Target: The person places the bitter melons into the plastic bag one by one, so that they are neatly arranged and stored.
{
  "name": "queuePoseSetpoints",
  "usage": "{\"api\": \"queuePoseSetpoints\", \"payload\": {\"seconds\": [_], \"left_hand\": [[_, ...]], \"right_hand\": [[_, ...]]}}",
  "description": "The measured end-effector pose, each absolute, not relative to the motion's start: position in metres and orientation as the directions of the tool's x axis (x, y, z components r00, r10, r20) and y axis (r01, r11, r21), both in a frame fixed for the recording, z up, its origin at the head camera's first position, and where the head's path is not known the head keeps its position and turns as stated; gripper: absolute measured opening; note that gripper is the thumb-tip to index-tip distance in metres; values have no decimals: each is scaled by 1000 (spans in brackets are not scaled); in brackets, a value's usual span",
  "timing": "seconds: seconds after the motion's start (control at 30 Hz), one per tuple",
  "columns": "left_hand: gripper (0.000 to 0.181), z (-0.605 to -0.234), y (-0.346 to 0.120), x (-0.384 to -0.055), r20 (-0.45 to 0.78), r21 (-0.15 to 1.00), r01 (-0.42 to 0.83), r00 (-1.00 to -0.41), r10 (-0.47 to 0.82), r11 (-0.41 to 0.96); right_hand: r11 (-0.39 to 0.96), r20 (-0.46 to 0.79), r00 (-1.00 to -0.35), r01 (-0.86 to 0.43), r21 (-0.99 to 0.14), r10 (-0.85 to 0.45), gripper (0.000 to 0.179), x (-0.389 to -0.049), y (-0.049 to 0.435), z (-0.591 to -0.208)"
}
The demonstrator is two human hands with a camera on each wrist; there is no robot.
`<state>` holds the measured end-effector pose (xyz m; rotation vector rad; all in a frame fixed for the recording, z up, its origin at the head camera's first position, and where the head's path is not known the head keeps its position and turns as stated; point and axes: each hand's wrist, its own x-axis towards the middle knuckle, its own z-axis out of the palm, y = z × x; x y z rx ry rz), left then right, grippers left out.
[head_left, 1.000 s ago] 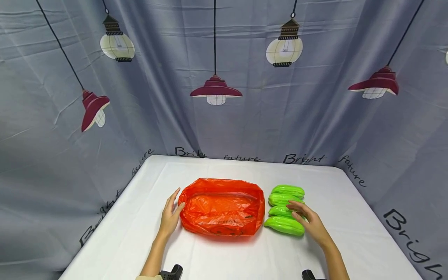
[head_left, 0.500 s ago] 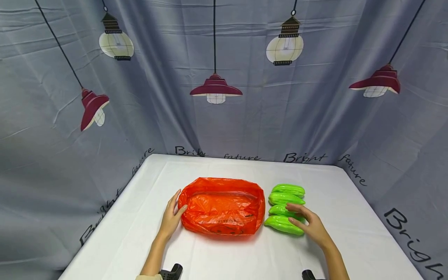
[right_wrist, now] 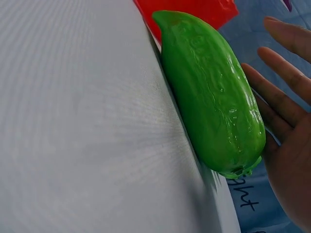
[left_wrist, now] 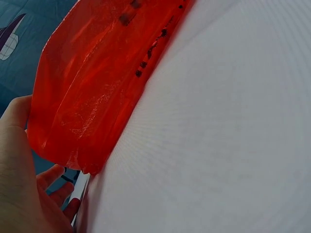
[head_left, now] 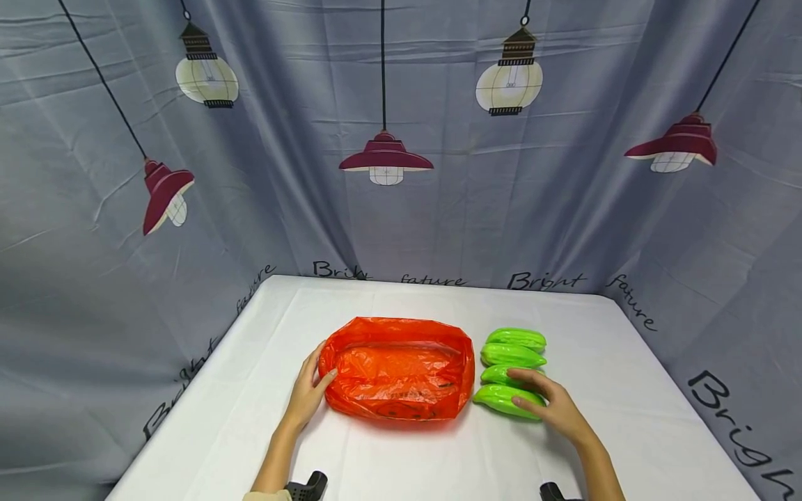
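A red plastic bag (head_left: 395, 369) lies on the white table, its wide mouth spread open. My left hand (head_left: 305, 395) is at the bag's left end, the thumb over the rim and the loose fingers along the outside. In the left wrist view the bag's end (left_wrist: 73, 131) comes between thumb and fingers. Right of the bag, several glossy bright-green bitter gourds lie in a column. Over the nearest gourd (head_left: 501, 399) and the one behind it (head_left: 498, 375) hovers my right hand (head_left: 557, 407), fingers spread apart. The right wrist view has the nearest gourd (right_wrist: 214, 92) beside the open palm.
Two more gourds, a middle one (head_left: 510, 355) and the farthest one (head_left: 516, 339), lie behind. A white cloth covers the table (head_left: 401, 459). A grey-blue curtain (head_left: 438, 229) printed with lamps surrounds its back and sides.
My right hand has lowered slightly toward the nearest gourds. The left hand has edged right, its thumb farther over the bag's rim. Bag and gourds stay in place.
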<state>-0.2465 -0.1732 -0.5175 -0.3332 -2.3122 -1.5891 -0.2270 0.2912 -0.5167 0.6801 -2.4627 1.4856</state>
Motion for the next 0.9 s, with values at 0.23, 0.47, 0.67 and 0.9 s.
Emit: {"api": "queuePoseSetpoints", "payload": {"seconds": [0.23,0.47,0.67,0.9], "left_hand": [[61,-517,-173,-245,391,850,371,-920,25,375],[61,-525,-174,-250,408,838,385,-913,23,387],[65,-549,-181,-264,391,839,365,-920,19,403],[65,-552,-184,-265,368,850,350,-929,32,393]], "right_hand": [[404,378,-874,-479,-779,-307,45,-213,278,-495],[427,327,-893,-437,-792,-308,48,-210,274,-490],[475,300,-906,-413,-777,-297,51,-220,285,-514],[470,296,-898,-425,-774,-326,50,-227,290,-525]]}}
